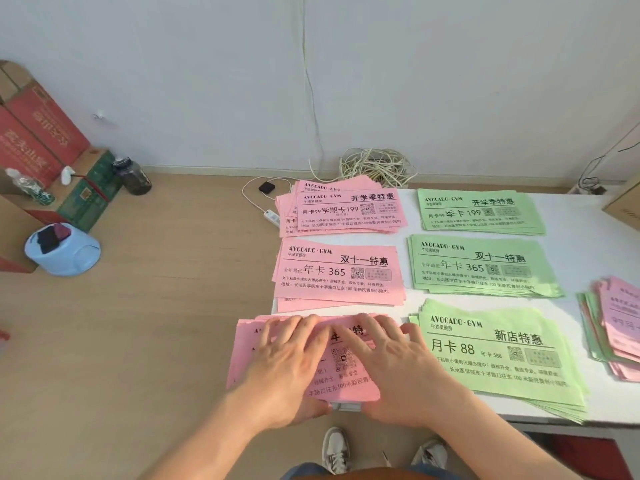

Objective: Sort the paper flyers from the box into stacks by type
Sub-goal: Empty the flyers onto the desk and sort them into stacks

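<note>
A blue tub (86,252) is seen on the floor at the left, with dark cloths (48,237) bundled in it. Red cardboard boxes (34,133) are stacked behind it. Part of a brown box (623,202) is seen at the far right of the desk (585,258); its contents cannot be made out. The flyers are laid on the desk in two columns, pink stacks (339,275) on the left and green stacks (481,268) on the right. A mixed pink and green pile (616,323) is set apart at the right edge. The left hand (287,368) and the right hand (391,368) are laid flat side by side, fingers spread, on the nearest pink stack (346,382) at the desk's near left corner.
</note>
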The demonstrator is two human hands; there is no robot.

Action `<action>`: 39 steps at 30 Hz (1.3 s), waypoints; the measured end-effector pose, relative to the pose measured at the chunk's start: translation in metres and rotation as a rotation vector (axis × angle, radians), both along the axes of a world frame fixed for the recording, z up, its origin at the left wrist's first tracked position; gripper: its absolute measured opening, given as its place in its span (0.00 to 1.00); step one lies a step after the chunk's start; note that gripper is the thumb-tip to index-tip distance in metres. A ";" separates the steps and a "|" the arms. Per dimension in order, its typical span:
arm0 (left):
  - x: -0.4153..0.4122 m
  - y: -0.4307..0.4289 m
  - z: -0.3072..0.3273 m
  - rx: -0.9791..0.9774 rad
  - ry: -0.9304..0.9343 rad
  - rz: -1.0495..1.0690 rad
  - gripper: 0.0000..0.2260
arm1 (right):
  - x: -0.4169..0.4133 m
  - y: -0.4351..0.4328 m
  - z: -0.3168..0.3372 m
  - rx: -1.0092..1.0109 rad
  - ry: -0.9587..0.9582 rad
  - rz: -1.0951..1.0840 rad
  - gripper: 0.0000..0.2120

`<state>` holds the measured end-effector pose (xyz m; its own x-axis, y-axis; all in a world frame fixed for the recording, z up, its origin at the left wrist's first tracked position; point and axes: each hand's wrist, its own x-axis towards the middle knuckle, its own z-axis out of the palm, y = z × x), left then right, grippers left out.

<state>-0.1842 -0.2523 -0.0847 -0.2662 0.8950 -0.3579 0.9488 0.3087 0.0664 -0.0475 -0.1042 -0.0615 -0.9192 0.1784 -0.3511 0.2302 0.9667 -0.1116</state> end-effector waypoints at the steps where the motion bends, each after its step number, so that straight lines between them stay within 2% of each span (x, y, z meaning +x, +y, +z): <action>1: -0.002 -0.001 -0.002 0.011 -0.006 0.010 0.45 | 0.001 0.004 0.001 -0.005 0.017 -0.005 0.46; 5: -0.009 0.001 -0.001 0.030 -0.017 -0.005 0.46 | 0.000 0.015 0.005 -0.062 0.021 -0.034 0.40; 10: -0.014 0.001 0.007 0.116 -0.064 -0.007 0.45 | 0.001 0.017 0.007 -0.090 0.030 -0.038 0.39; 12: -0.015 -0.005 0.007 0.179 -0.115 0.083 0.48 | 0.005 0.017 0.006 -0.085 0.039 -0.035 0.40; 15: -0.018 -0.020 0.005 0.290 -0.201 0.336 0.49 | 0.008 0.015 0.004 -0.086 0.064 -0.048 0.43; 18: -0.013 -0.028 -0.001 0.435 -0.330 0.585 0.48 | 0.008 0.009 0.004 -0.105 0.111 -0.081 0.42; 20: -0.007 -0.025 -0.003 0.487 -0.384 0.643 0.44 | 0.008 0.006 0.004 -0.124 0.136 -0.101 0.41; 23: 0.000 -0.018 -0.004 0.482 -0.337 0.575 0.38 | 0.011 0.004 0.003 -0.158 0.146 -0.113 0.40; 26: -0.004 -0.015 -0.004 0.453 -0.265 0.569 0.37 | 0.017 0.006 0.008 -0.231 0.169 -0.153 0.39; 29: -0.005 -0.006 0.001 0.568 -0.148 0.563 0.35 | 0.030 0.018 0.022 -0.273 0.259 -0.223 0.36; 31: 0.002 0.010 0.014 0.684 -0.098 0.514 0.29 | 0.046 0.033 0.034 -0.262 0.343 -0.297 0.35; 34: 0.025 0.048 0.044 0.792 -0.137 0.358 0.18 | 0.079 0.064 0.050 -0.212 0.428 -0.415 0.32; 39: 0.082 0.128 0.076 0.776 -0.215 0.084 0.13 | 0.144 0.120 0.067 -0.211 0.462 -0.632 0.29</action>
